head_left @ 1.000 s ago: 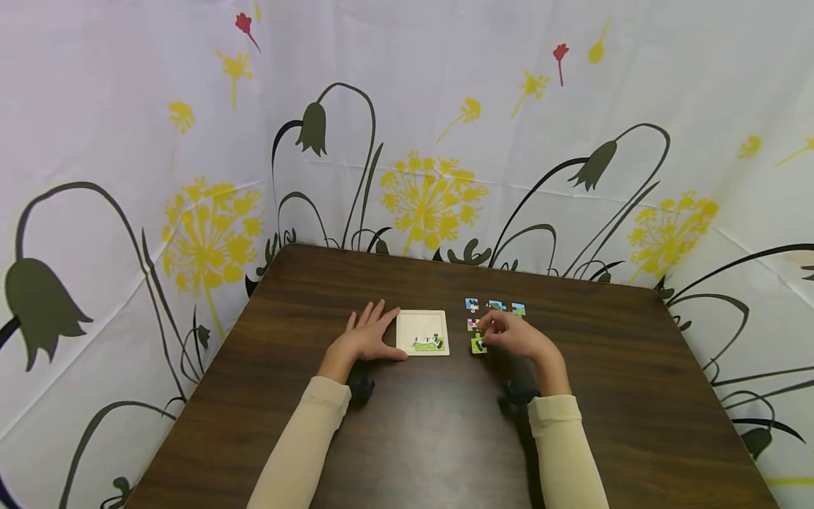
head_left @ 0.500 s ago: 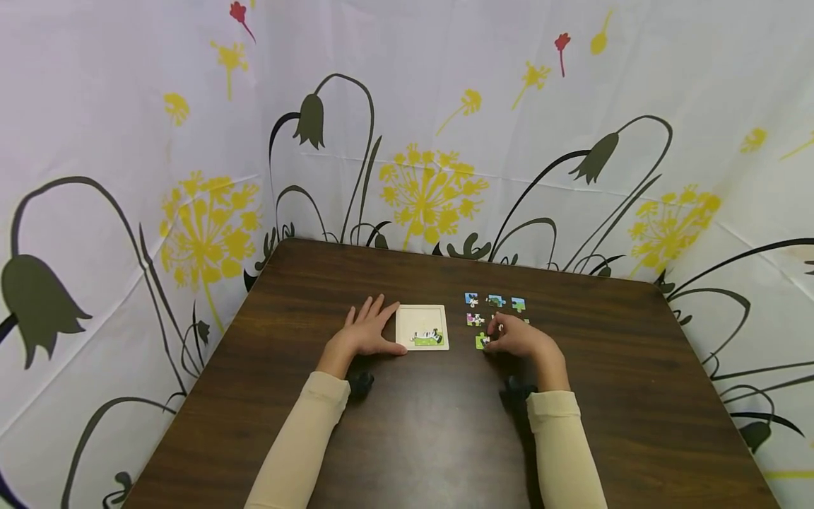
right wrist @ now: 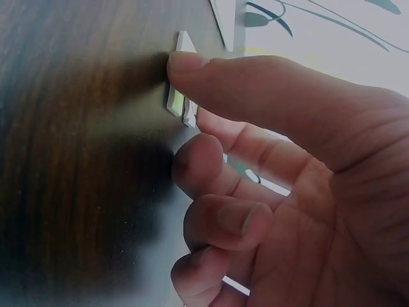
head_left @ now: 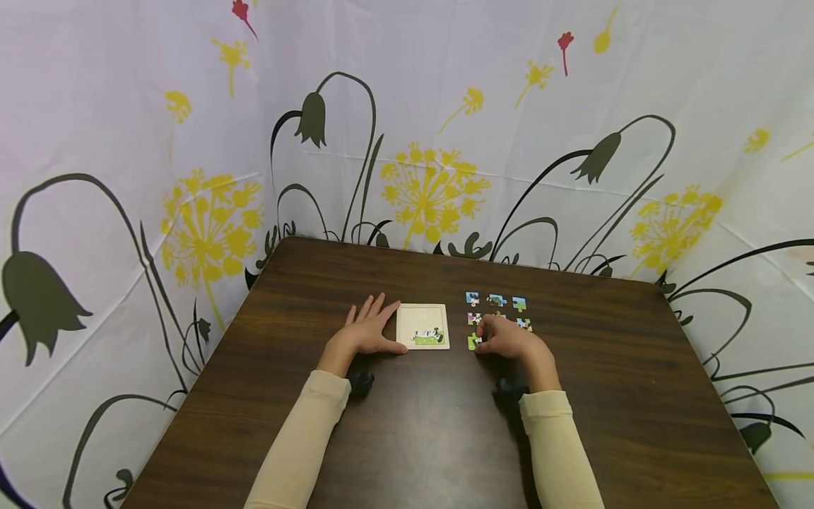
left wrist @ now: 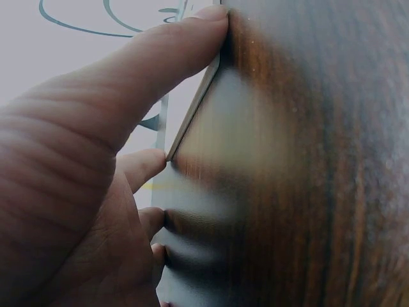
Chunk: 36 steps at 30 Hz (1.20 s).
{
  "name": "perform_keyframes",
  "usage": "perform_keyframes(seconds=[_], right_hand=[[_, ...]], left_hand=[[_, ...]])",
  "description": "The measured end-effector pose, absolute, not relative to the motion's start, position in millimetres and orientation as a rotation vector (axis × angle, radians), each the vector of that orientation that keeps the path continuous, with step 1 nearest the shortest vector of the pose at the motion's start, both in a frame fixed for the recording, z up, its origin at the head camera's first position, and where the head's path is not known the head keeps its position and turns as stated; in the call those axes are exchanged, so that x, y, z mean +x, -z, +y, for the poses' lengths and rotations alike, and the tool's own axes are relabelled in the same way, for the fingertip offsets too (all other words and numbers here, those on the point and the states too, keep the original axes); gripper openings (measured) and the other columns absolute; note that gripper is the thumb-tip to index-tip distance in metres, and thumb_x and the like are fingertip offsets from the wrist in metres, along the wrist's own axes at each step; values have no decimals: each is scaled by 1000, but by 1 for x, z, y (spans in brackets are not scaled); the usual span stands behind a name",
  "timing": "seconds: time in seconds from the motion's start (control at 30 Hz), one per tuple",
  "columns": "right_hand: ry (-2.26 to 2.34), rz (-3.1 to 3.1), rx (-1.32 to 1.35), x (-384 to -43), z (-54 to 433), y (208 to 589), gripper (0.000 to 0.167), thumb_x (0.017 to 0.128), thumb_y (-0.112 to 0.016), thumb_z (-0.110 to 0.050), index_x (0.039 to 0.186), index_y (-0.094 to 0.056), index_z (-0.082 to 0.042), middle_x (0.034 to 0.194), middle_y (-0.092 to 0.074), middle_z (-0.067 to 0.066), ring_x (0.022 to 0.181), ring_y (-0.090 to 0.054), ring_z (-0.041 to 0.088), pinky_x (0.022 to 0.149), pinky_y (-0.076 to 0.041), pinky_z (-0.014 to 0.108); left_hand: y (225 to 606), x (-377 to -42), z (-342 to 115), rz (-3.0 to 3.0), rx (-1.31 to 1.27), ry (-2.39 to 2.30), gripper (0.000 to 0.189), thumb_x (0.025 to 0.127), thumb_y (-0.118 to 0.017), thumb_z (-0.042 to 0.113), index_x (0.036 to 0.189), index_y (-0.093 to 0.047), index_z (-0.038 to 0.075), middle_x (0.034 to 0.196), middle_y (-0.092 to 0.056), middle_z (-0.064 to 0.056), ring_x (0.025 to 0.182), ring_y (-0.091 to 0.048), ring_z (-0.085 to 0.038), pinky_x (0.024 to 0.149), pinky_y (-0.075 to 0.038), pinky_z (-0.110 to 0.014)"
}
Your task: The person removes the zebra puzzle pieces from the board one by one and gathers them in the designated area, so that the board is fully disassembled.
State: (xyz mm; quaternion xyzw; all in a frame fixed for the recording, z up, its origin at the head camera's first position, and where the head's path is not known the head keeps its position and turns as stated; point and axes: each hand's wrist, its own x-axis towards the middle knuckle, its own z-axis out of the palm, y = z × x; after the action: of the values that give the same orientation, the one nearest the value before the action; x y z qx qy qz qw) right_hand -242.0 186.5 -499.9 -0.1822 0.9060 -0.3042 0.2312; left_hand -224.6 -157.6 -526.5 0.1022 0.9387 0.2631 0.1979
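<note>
A square pale wooden puzzle tray lies on the table, with a green and black-and-white picture piece in its lower right. Spread at the tray's left side is my left hand, thumb and index finger touching its left corners. My right hand pinches a green jigsaw piece at the table, to the right of the tray. In the right wrist view the thumb lies on that jigsaw piece, and the other fingers are curled. The hand covers part of the piece.
Several loose jigsaw pieces lie in rows behind the right hand, among them a blue one, a pink one and a multicoloured one. The dark wooden table ends at a flower-printed curtain.
Over the last half second the right hand and the green jigsaw piece have moved a little left, closer to the tray. The left hand and tray stay in place.
</note>
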Motion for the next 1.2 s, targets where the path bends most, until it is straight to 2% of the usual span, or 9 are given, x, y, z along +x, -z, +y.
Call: perform_keyframes(seconds=[0.23,0.43,0.53,0.73,0.97,1.2], right_hand=[[845,2478,-500,-242,187,499,26,95,-80,-12,110,-62,-1,91,-60,8,80,-54,20,71,-45,31],[909,2492,-558,-242,186,495,28,97,-78,-14,115,-62,1,84,-60,6,72,-52,16,66,-44,30],[958,2514,-609,-241,175,491,29,99,-76,-14,120,-62,1,82,-61,7,69,-52,16,64,-45,31],[876,2558,-696,-240,132,485,30,101,-76,-17,126,-65,-5,87,-66,5,71,-57,17,67,-50,32],[769,2549,-756,-241,92,489,24,99,-78,-17,121,-71,-12,89,-71,2,73,-62,15,69,-52,31],[726,2518,-765,-248,79,498,19,95,-80,-13,111,-69,-13,91,-72,2,75,-62,15,70,-51,30]], left_hand=[[527,-226,-157,2626,282,-729,115,88,-82,61,176,-17,25,183,5,-13,169,11,-38,132,10,-67],[531,-228,-157,2618,285,-726,114,89,-82,59,176,-16,25,183,6,-14,169,12,-38,132,11,-67],[533,-230,-157,2616,283,-721,114,89,-82,58,176,-15,25,183,7,-13,169,12,-37,133,11,-66],[538,-233,-160,2625,275,-703,114,89,-81,60,176,-15,26,183,7,-12,170,11,-37,133,11,-66],[538,-234,-162,2621,285,-708,117,86,-81,66,176,-16,29,183,6,-12,170,11,-37,132,10,-68],[538,-233,-163,2619,284,-707,118,86,-81,69,176,-15,31,183,8,-10,170,13,-36,132,11,-67]])
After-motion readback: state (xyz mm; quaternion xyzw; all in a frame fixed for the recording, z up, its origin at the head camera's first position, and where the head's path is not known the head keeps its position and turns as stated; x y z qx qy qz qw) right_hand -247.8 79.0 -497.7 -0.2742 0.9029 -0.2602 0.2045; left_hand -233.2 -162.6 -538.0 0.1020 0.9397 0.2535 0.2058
